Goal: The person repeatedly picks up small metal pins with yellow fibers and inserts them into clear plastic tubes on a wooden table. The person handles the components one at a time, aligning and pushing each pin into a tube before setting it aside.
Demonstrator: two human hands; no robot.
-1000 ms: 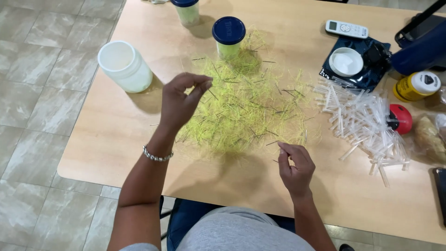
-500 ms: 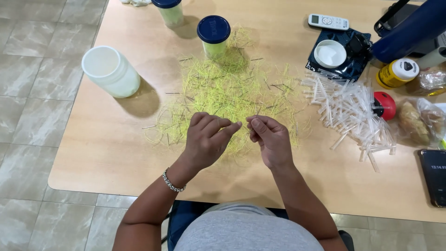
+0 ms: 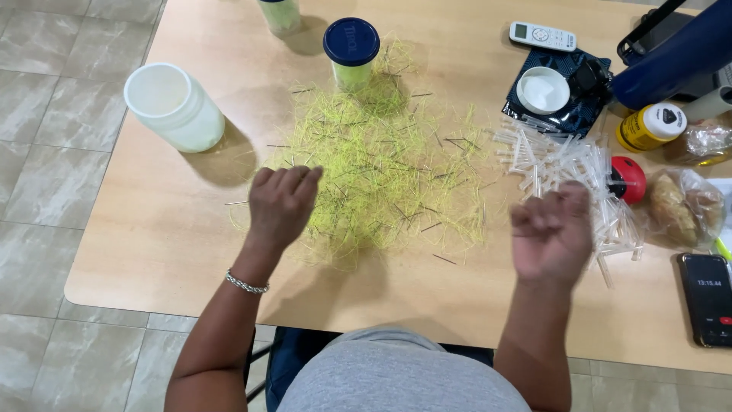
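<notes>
now both hands hover above a light wooden table [image 3: 152,252], one on each side of a loose heap of thin yellow-green strands [image 3: 374,172] mixed with short dark pins. the heap lies in the middle of the table, spreading from a blue-lidded jar [image 3: 351,52] at the far side down towards the near edge.

the left hand [image 3: 280,204] hangs over the left fringe of the heap, back of the hand up, fingers bent downward and close together. whether anything is pinched under them, i cannot tell. a silver bracelet [image 3: 246,283] sits on that wrist.

the right hand [image 3: 550,233] is raised off to the right of the heap, blurred, fingers curled loosely inward. i cannot tell if it holds a strand or a pin. it sits in front of a scatter of clear plastic tubes [image 3: 564,172], which lie just right of the heap.

left of the heap stands an open white jar [image 3: 174,107], well apart from the left hand. a second green jar [image 3: 280,14] shows at the top edge. beyond the tubes lie a white lid [image 3: 543,90] on a dark pouch [image 3: 591,103], a white remote [image 3: 543,36], a yellow bottle [image 3: 648,127], a red ball-like thing [image 3: 630,180], a bagged bread roll [image 3: 679,206] and a black phone [image 3: 707,299] near the right edge.
</notes>
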